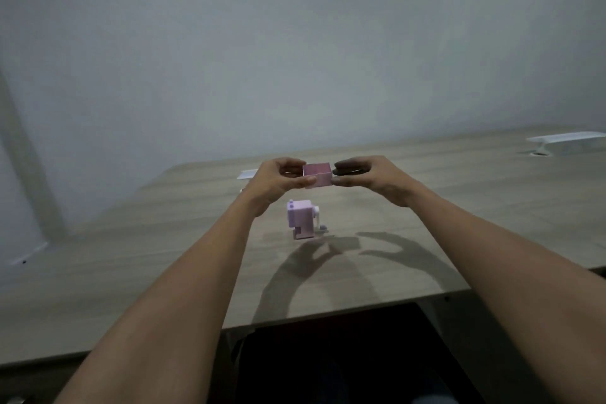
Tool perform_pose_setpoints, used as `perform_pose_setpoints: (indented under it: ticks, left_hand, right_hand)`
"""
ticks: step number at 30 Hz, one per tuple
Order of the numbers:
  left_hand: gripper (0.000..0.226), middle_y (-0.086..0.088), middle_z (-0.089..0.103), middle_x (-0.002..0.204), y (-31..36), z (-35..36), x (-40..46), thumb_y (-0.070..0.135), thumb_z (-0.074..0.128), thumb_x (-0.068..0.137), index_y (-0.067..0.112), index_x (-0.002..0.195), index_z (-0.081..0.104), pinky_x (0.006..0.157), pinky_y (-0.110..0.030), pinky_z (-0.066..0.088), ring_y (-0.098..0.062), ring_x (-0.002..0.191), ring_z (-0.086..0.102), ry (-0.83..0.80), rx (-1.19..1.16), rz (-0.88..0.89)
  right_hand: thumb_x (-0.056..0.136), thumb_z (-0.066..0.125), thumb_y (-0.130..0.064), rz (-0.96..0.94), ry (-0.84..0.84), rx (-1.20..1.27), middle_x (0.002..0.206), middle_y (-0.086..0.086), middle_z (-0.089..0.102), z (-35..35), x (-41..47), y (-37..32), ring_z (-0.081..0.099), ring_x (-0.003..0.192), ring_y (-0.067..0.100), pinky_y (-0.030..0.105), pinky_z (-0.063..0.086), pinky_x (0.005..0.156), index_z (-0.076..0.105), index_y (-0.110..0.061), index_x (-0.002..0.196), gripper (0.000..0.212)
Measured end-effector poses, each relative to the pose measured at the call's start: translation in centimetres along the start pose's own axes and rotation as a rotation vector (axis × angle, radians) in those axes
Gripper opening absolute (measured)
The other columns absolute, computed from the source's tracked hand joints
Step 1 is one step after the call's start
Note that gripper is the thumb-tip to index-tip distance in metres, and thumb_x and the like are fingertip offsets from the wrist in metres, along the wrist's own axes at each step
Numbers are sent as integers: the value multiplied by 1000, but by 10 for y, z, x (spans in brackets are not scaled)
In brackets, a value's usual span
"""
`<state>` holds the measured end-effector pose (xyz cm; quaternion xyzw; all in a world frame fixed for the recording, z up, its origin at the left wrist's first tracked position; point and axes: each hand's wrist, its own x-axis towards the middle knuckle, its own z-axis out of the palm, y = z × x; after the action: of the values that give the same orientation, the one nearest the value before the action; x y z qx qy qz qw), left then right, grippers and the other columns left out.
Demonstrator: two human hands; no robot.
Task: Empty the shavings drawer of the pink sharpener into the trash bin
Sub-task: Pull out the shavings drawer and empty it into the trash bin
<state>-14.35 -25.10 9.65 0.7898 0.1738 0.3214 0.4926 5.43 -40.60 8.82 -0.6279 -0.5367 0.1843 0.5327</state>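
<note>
Holding pink drawer (317, 175), contents unclear

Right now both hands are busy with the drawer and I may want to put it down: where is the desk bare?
Bare desk lies left of the sharpener, toward the near edge, and right of it, up to the white tray at the far right corner. The only crowded spot is mid-desk, where both hands hold the drawer above the sharpener.
</note>
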Motion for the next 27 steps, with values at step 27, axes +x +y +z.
perform_pose_setpoints:
  ticks: [27]
  left_hand:
    - [43,-6,75,108,68,313,3,14,80,86,1,126,68,75,-9,54,4,82,72,-535,-226,161]
  right_hand:
    - [85,80,-14,187,489,-117,118,-2,76,-218,-231,28,70,109,0,12,52,91,69,-5,130,48]
